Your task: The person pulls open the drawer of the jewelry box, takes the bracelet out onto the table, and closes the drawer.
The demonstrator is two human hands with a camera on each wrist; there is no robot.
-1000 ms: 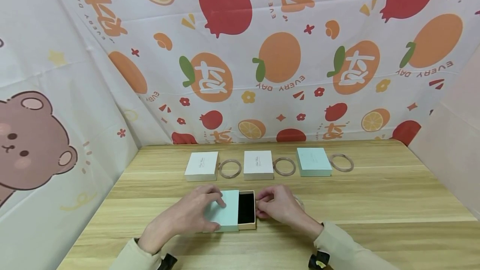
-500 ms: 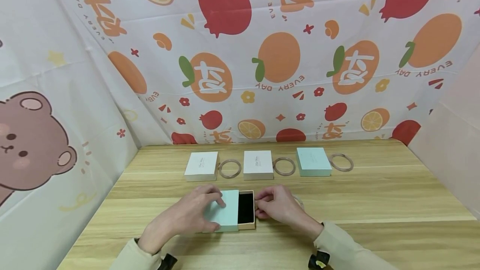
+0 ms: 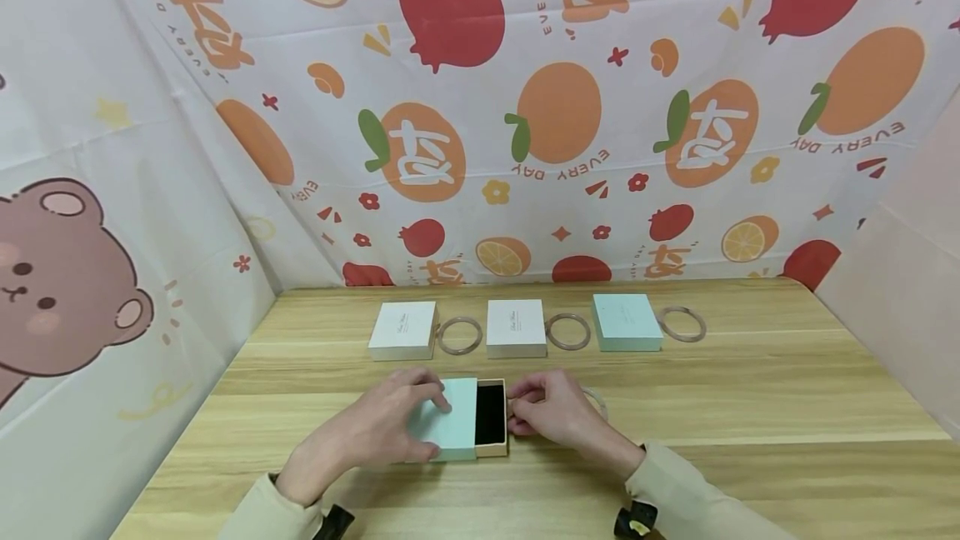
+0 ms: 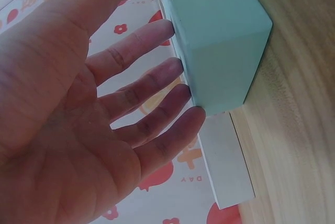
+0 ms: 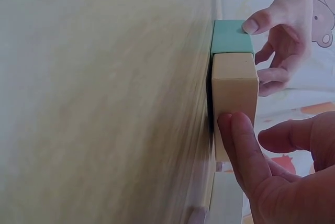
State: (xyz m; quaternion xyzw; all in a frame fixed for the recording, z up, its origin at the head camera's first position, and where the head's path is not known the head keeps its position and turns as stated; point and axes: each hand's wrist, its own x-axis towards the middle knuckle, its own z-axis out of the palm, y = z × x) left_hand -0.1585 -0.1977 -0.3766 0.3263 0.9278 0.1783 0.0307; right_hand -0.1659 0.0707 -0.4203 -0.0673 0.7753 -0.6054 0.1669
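A mint-green sliding gift box (image 3: 459, 415) lies on the table. Its tan inner drawer (image 3: 492, 450), with a black lining, sticks out to the right. My left hand (image 3: 386, 421) spreads over the cover, fingertips on its top and thumb at the near edge. In the left wrist view the fingers (image 4: 152, 80) are fairly straight against the cover. My right hand (image 3: 558, 412) is at the drawer's outer end. Straight fingers (image 5: 243, 135) touch that end in the right wrist view, while the thumb stays apart from it. A bangle (image 3: 600, 400) is partly hidden behind my right wrist.
Along the back stand two white boxes (image 3: 402, 330) and a mint-green box (image 3: 628, 323). To the right of each lies a bangle (image 3: 588, 342). A fruit-print cloth (image 3: 558, 215) hangs behind the table (image 3: 750, 407).
My right hand has shifted very slightly left, and a little less of the drawer shows outside the cover. My left hand holds nearly the same position. The view has shifted slightly.
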